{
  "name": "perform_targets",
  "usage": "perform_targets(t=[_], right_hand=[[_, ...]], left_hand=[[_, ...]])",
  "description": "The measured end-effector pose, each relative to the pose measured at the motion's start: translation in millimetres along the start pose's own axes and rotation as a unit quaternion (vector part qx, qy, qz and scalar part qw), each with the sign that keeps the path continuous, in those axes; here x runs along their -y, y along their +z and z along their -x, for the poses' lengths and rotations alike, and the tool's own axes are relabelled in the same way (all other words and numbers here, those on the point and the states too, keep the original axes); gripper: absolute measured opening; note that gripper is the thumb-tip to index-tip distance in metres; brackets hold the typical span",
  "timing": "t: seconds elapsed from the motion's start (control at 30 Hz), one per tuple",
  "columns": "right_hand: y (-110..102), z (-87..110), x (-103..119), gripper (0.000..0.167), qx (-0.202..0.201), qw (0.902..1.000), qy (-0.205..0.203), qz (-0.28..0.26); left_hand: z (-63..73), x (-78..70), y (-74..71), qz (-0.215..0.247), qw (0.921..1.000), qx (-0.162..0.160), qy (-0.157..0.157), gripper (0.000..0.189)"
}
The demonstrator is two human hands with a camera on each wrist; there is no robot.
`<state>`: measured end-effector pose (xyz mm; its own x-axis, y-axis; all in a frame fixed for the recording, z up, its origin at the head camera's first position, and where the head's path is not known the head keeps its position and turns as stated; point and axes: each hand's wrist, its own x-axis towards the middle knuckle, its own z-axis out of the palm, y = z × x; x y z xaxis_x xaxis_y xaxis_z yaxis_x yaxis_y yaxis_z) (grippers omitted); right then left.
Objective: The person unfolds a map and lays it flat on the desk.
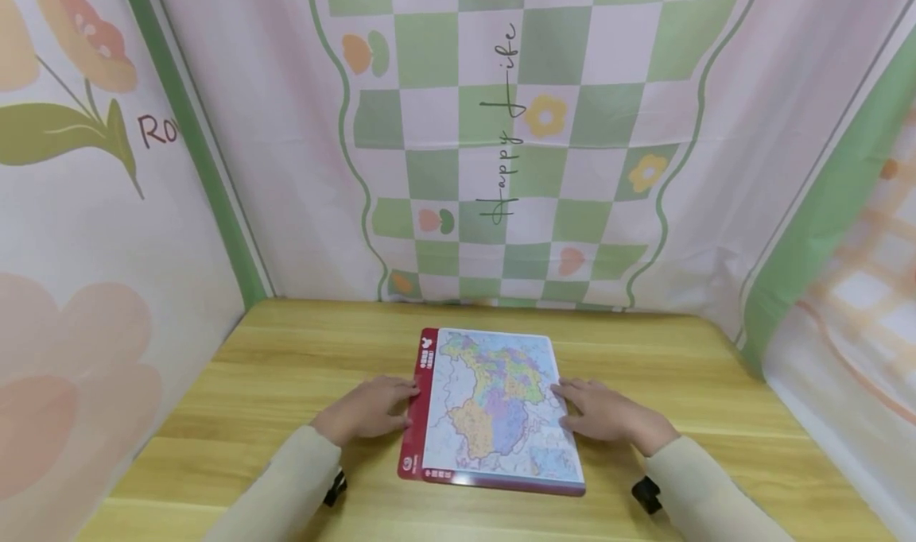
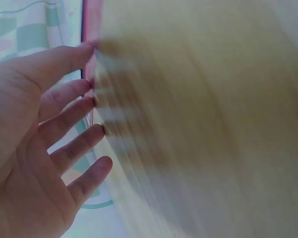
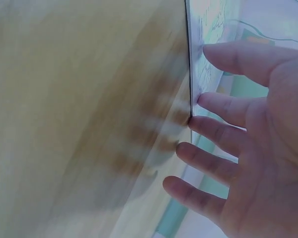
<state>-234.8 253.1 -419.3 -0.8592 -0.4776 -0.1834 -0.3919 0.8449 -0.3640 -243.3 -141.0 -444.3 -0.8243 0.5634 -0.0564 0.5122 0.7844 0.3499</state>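
Note:
A flat map board [image 1: 494, 391], printed with a coloured map and a red strip along its left side, lies on the wooden table. At that red strip the left hand [image 1: 370, 408] touches the edge with its fingertips, fingers fairly straight and spread. Across from it, the right hand [image 1: 608, 415] rests its fingertips on the right edge of the board, thumb nearest the person. The right wrist view shows the thumb and some fingers meeting the board's thin edge [image 3: 190, 64], with the little finger apart from it. Neither hand is curled round the board.
The wooden table [image 1: 286, 367] has a rounded far edge. Behind it hangs a curtain [image 1: 487, 248] with green checks and flowers. More patterned cloth [image 1: 79, 232] hangs at the left and the right. Each wrist carries a small black device [image 1: 647, 495].

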Motion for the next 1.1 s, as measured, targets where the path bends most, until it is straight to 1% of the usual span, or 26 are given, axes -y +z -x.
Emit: perform_targets(t=[0.1, 0.17, 0.23, 0.33, 0.47, 0.53, 0.6, 0.73, 0.87, 1.0, 1.1], right_hand=[[2.4, 1.0, -1.9, 0.061, -0.007, 0.9999, 0.001, -0.007], [3.0, 1.7, -2.9, 0.060, -0.011, 0.9999, -0.001, -0.011], [3.5, 2.2, -4.3, 0.060, -0.015, 0.9997, -0.005, -0.017], [2.7, 2.6, -5.9, 0.058, -0.026, 0.9988, -0.020, -0.036], [1.3, 2.4, -8.7, 0.056, -0.037, 0.9959, -0.038, -0.074], [1.0, 2.5, -10.4, 0.056, -0.038, 0.9943, -0.037, -0.093], [0.6, 3.2, -12.0, 0.056, -0.036, 0.9923, -0.032, -0.114], [-0.1, 5.6, -15.0, 0.056, -0.032, 0.9853, -0.002, -0.168], [-0.7, 7.8, -17.4, 0.055, -0.024, 0.9784, 0.015, -0.205], [-0.4, 8.9, -18.7, 0.056, -0.021, 0.9740, 0.022, -0.225], [0.1, 9.2, -18.7, 0.056, -0.023, 0.9718, 0.027, -0.233]], left_hand=[[-1.8, 2.7, -0.1, 0.039, 0.9992, -0.009, 0.003, 0.051], [-2.1, 3.1, -0.9, 0.075, 0.9971, -0.012, -0.003, 0.050], [-2.2, 2.9, -1.4, 0.114, 0.9932, -0.017, -0.014, 0.050], [-2.3, 2.8, -1.2, 0.173, 0.9837, -0.028, -0.039, 0.049], [-1.4, 1.8, -2.3, 0.242, 0.9657, -0.046, -0.081, 0.048], [-1.0, 1.8, -3.1, 0.271, 0.9564, -0.052, -0.097, 0.048], [-1.0, 2.7, -3.1, 0.300, 0.9459, -0.054, -0.111, 0.050], [-2.0, 5.9, -1.5, 0.360, 0.9220, -0.050, -0.132, 0.053], [-2.9, 7.1, -0.3, 0.401, 0.9032, -0.051, -0.144, 0.051], [-3.9, 7.5, -0.1, 0.425, 0.8902, -0.056, -0.154, 0.048], [-4.6, 8.8, -0.7, 0.437, 0.8845, -0.052, -0.155, 0.050]])
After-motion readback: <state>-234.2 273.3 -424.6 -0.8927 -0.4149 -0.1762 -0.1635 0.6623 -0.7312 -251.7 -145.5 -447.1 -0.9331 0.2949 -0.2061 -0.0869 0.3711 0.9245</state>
